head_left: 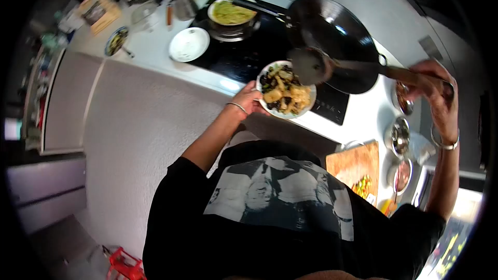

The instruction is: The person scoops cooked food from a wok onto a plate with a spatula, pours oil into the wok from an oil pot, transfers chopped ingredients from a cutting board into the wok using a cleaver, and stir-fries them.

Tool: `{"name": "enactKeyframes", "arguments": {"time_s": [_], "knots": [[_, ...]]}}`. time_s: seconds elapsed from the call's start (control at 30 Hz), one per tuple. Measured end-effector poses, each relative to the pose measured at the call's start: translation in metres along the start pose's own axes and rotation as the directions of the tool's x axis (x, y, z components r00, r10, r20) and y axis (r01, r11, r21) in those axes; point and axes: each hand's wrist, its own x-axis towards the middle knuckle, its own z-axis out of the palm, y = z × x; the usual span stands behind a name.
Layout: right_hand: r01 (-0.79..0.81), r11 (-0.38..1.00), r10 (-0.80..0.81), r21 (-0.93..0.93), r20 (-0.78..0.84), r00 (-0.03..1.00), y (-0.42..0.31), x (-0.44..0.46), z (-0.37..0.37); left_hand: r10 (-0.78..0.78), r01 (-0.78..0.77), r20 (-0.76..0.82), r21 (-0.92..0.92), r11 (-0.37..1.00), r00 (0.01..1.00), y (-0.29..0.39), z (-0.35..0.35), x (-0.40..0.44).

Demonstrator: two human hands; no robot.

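My left hand (pixel 248 98) is closed on the rim of a white plate (pixel 313 105), held in front of the cooktop. Cooked food (pixel 282 91) with pale yellow pieces and dark bits fills the plate. My right hand (pixel 433 88) grips the wooden handle of a wok spatula (pixel 307 66). Its dark, broad head hangs over the plate's upper right side; whether it touches the food I cannot tell. Behind the spatula is a black wok (pixel 340 26), its long handle pointing left and its inside dark and shiny.
A bowl of green food (pixel 233 11) stands at the cooktop's (pixel 233 57) back left, beside an empty white plate (pixel 189 44). Farther left is a patterned bowl (pixel 117 40) with a spoon. On the right are metal bowls (pixel 400 136) and a cutting board (pixel 353 163) with chopped vegetables.
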Motion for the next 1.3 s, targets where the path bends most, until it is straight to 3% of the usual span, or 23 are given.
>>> {"name": "enactKeyframes", "arguments": {"time_s": [0.1, 0.2, 0.23, 0.33, 0.57, 0.63, 0.7, 0.9, 1.3], "knots": [[-0.276, 0.903, 0.343, 0.330, -0.163, 0.925, 0.059, -0.017, -0.026, -0.023, 0.022, -0.062, -0.014, 1.000, 0.998, 0.003, 0.004, -0.015], [-0.225, 0.769, 0.463, 0.598, -0.279, 0.841, 0.137, -0.047, -0.039, 0.018, -0.020, -0.168, -0.010, 1.000, 0.986, 0.013, 0.001, -0.036], [-0.228, 0.684, 0.519, 0.693, -0.242, 0.820, 0.154, -0.053, -0.039, 0.051, -0.050, -0.199, 0.006, 0.999, 0.979, 0.021, -0.003, -0.045], [-0.184, 0.574, 0.591, 0.798, -0.248, 0.768, 0.182, -0.067, -0.020, 0.133, -0.134, -0.283, 0.015, 0.991, 0.950, 0.044, -0.029, -0.083], [-0.144, 0.569, 0.694, 0.809, -0.379, 0.612, 0.199, -0.079, 0.010, 0.365, -0.358, -0.466, 0.107, 0.927, 0.806, 0.101, -0.076, -0.146], [-0.157, 0.594, 0.717, 0.789, -0.431, 0.548, 0.202, -0.076, 0.019, 0.405, -0.399, -0.432, 0.108, 0.910, 0.806, 0.114, -0.120, -0.150], [-0.152, 0.615, 0.696, 0.774, -0.442, 0.566, 0.213, -0.072, 0.026, 0.451, -0.472, -0.486, 0.087, 0.877, 0.749, 0.135, -0.141, -0.154], [-0.179, 0.669, 0.677, 0.721, -0.491, 0.548, 0.211, -0.045, 0.050, 0.497, -0.533, -0.625, 0.150, 0.833, 0.601, 0.205, -0.222, -0.141], [-0.286, 0.676, 0.725, 0.679, -0.543, 0.424, 0.197, -0.013, 0.089, 0.472, -0.615, -0.702, 0.062, 0.786, 0.534, 0.270, -0.290, -0.080]]}}
